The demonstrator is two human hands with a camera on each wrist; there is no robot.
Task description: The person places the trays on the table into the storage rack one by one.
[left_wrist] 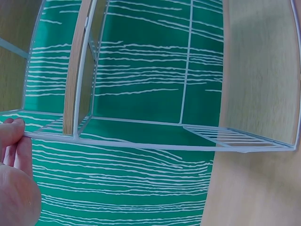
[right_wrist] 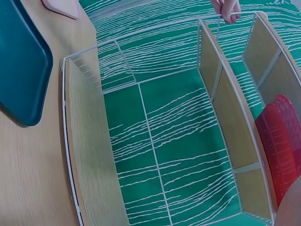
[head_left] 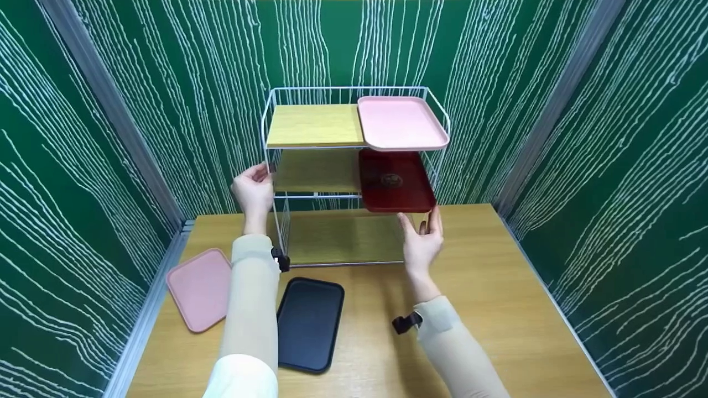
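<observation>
A three-tier wire rack (head_left: 318, 197) with wooden shelves stands on the table. My left hand (head_left: 254, 188) pinches its left front upright at middle-shelf height; in the left wrist view the fingertips (left_wrist: 18, 128) are on the white wire. On the right of the middle shelf lies a dark red tray (head_left: 387, 193) with a round emblem, its front jutting past the shelf edge. My right hand (head_left: 423, 243) holds that front edge, thumb toward the left and fingers at the right corner. Above it, a pink tray (head_left: 404, 122) lies on the top shelf's right half.
A second pink tray (head_left: 199, 287) lies on the table (head_left: 498, 298) at the left, partly behind the left sleeve. A black tray (head_left: 311, 326) lies in front of the rack. Green walls (head_left: 625, 182) with white wavy lines enclose the table on three sides.
</observation>
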